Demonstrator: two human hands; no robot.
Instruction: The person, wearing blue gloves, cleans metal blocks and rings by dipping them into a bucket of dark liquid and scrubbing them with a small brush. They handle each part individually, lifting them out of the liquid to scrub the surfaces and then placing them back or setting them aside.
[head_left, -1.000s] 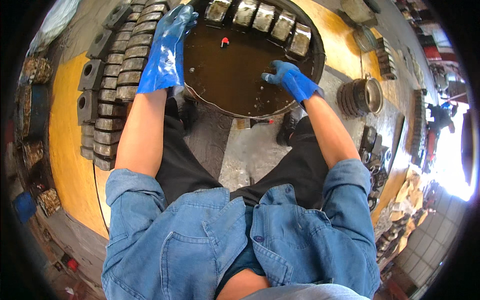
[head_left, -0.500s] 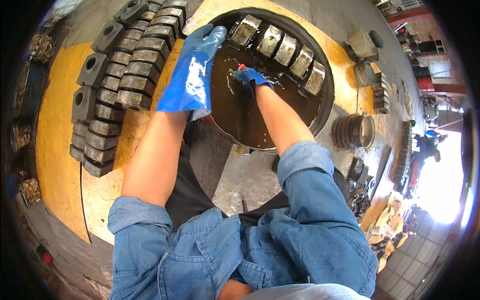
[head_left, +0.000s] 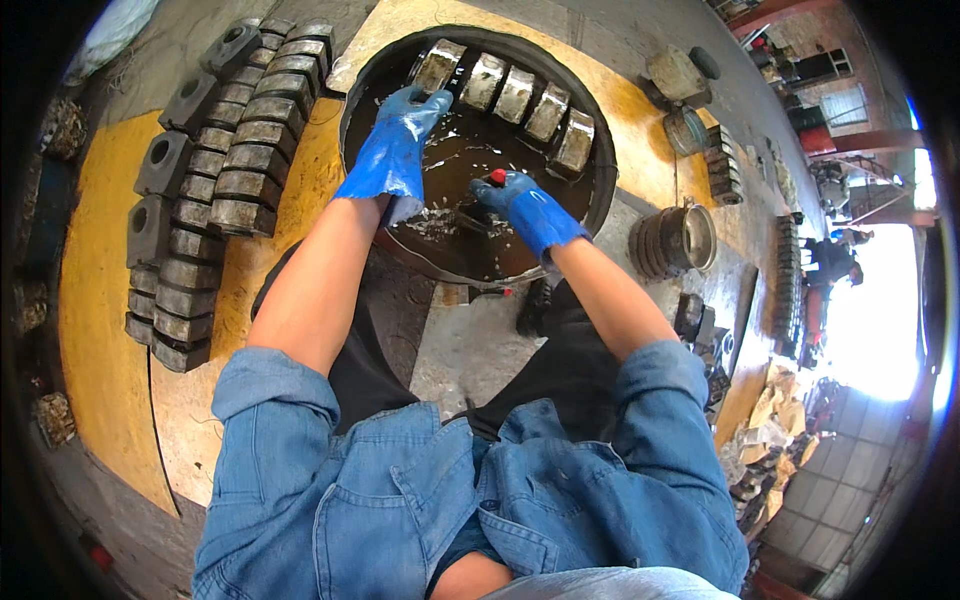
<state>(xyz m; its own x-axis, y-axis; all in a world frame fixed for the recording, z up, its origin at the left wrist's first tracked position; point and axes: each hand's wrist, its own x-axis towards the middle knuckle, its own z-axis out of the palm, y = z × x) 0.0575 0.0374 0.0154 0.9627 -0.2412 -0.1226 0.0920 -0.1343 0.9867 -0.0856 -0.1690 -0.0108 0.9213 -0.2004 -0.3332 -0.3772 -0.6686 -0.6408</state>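
Note:
A round black basin (head_left: 604, 190) holds brown, oily liquid (head_left: 450, 165). Several wet, curved metal blocks (head_left: 515, 93) stand in a row along its far side. My left hand (head_left: 408, 125), in a blue rubber glove, is over the left part of the liquid, thumb and fingers apart. Its fingertips are just below the leftmost block (head_left: 437, 66); whether they touch it I cannot tell. My right hand (head_left: 512, 197), also gloved, is closed round a red-ended handle (head_left: 497, 177) at the liquid's surface. A dark part shows below that fist, its shape unclear.
Left of the basin, long rows of curved metal blocks (head_left: 255, 160) stand on yellow sheeting, with square bored blocks (head_left: 160, 165) beside them. Stacked metal rings (head_left: 675, 240) sit to the right. Farther back are cans (head_left: 685, 130) and more blocks (head_left: 722, 165). A person (head_left: 835, 258) is far right.
My left hand has come off the basin's rim and moved inward over the liquid, near the leftmost block. My right hand has lifted a little, still gripping the red-ended handle. The view has shifted.

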